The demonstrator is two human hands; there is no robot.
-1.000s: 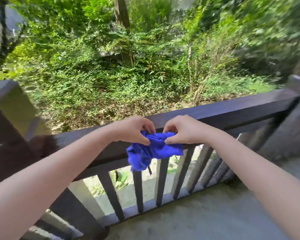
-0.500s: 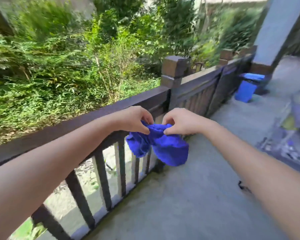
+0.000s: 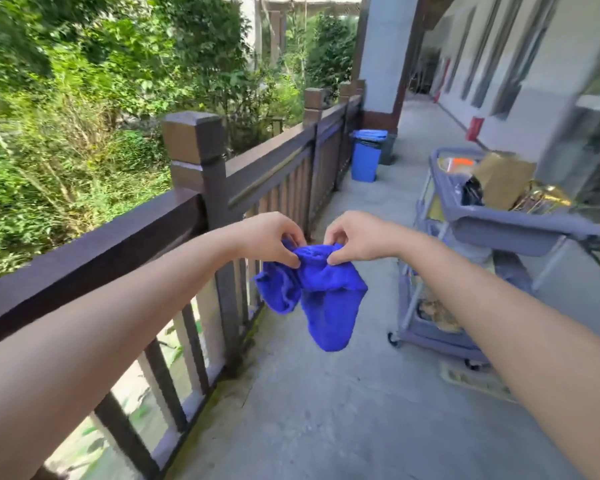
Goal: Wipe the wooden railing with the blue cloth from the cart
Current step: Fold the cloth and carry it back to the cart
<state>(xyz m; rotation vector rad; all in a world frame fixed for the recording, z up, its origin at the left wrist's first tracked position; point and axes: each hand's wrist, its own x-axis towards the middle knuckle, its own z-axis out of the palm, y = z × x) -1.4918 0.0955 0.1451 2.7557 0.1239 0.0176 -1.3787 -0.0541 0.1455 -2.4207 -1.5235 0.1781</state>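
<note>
The blue cloth (image 3: 321,292) hangs crumpled in mid-air over the concrete floor, pinched along its top edge by both hands. My left hand (image 3: 274,237) grips its left part and my right hand (image 3: 352,239) grips its right part, the two hands close together. The dark wooden railing (image 3: 94,251) runs along the left, its top rail just left of my left forearm, with a square post (image 3: 196,157) behind my left hand. The grey cart (image 3: 492,226) stands at the right, a little past my right hand.
The cart's top tray holds a cardboard box (image 3: 503,181) and shiny packets. A blue bin (image 3: 366,155) stands by the railing farther down the walkway, near a white pillar (image 3: 383,57). A building wall runs along the right. Green bushes lie beyond the railing.
The view has swung right, from facing the railing to looking down the walkway. Both hands stayed on the cloth, which has come off the rail and now hangs lower and looser.
</note>
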